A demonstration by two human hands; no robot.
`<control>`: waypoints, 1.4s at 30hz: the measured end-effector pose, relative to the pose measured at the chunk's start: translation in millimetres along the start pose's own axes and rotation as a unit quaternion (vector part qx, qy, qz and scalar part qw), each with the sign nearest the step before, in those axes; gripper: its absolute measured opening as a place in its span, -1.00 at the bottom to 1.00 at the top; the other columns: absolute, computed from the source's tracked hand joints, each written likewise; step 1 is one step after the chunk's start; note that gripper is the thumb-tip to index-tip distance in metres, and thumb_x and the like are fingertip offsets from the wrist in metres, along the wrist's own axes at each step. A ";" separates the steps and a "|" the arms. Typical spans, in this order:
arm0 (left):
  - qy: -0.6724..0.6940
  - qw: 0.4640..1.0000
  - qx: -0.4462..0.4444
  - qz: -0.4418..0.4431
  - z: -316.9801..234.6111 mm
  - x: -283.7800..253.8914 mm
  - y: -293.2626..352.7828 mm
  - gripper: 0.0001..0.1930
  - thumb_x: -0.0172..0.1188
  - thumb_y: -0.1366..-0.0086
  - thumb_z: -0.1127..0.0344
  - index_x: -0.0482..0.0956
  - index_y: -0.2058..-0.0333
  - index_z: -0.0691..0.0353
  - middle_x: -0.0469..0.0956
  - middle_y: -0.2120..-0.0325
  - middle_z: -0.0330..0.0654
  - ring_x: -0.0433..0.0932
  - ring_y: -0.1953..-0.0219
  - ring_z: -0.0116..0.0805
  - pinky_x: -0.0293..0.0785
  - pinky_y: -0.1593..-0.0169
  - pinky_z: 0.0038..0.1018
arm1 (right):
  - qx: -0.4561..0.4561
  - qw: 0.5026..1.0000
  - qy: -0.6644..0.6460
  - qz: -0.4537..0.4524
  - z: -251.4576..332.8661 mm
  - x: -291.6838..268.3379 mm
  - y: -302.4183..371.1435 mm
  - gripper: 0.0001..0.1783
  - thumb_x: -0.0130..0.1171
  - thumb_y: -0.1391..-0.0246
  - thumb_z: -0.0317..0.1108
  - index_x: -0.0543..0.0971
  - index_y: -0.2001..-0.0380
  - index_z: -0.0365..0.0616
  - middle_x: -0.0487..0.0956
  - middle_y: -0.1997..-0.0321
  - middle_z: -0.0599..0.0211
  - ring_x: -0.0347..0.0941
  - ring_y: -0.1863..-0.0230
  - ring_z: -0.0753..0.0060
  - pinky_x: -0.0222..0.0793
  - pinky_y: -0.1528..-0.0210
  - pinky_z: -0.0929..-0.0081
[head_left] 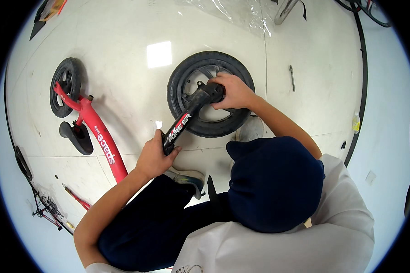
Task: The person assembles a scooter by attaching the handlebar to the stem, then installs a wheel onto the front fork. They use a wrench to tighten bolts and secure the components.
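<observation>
Red and well left of the person's fingers, a frame lies with its small wheel and saddle. Closer in, the left hand curls its fingers snugly round the near end of a black tube. Just beyond those fingertips, a large wheel lies beneath the tube; I can't tell whether they touch. The right hand wraps fingers and thumb about the tube's thick far end. Right of those fingers lie a thin rod and, farther out, a bottle.
</observation>
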State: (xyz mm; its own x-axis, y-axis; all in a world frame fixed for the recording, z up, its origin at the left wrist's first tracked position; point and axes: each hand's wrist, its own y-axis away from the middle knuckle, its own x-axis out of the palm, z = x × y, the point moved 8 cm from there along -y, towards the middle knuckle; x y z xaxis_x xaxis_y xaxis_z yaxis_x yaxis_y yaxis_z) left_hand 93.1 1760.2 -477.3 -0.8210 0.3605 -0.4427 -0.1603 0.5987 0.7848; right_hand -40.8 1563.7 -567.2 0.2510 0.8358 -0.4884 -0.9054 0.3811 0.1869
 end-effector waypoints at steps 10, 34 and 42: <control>0.000 0.999 -0.022 0.040 7.4 -13.6 -3.6 -0.59 0.31 -0.12 0.19 0.33 0.29 0.37 0.51 0.59 0.02 0.52 0.57 -0.18 0.43 0.40 -0.34 | 0.001 1.000 -0.019 -0.001 5.8 -4.8 -10.0 -0.38 0.40 0.45 -0.14 0.56 0.19 -0.15 0.45 0.30 0.18 0.43 0.20 0.08 0.37 0.11 0.27; 0.191 0.976 0.042 -0.096 -24.9 -140.1 165.5 -0.37 0.30 -0.08 -0.09 0.39 0.13 0.38 0.51 0.33 0.06 0.52 0.25 -0.03 0.45 0.17 -0.25 | 0.252 0.921 0.273 -0.116 235.5 -192.3 83.0 -0.49 0.39 0.39 -0.23 0.57 0.32 -0.36 0.53 0.32 0.02 0.51 0.29 -0.03 0.42 0.20 0.23; 0.691 0.671 -0.091 -0.251 -123.6 -156.5 523.7 -0.27 0.48 0.06 0.01 0.41 0.05 0.42 0.57 0.21 0.02 0.60 0.19 -0.24 0.54 0.17 -0.41 | 0.024 0.994 0.095 0.054 665.0 -179.2 133.6 -0.37 0.47 0.41 -0.30 0.54 0.14 -0.22 0.53 0.27 0.20 0.53 0.22 0.27 0.45 0.19 0.41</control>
State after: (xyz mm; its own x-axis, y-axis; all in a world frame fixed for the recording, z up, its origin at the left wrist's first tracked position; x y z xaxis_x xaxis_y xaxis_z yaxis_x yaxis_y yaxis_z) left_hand 70.0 1928.9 56.6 -0.3422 -0.9380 0.0555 -0.5675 0.2534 0.7834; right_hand 20.9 1727.7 112.1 0.0798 0.7844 -0.6152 -0.9052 0.3154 0.2848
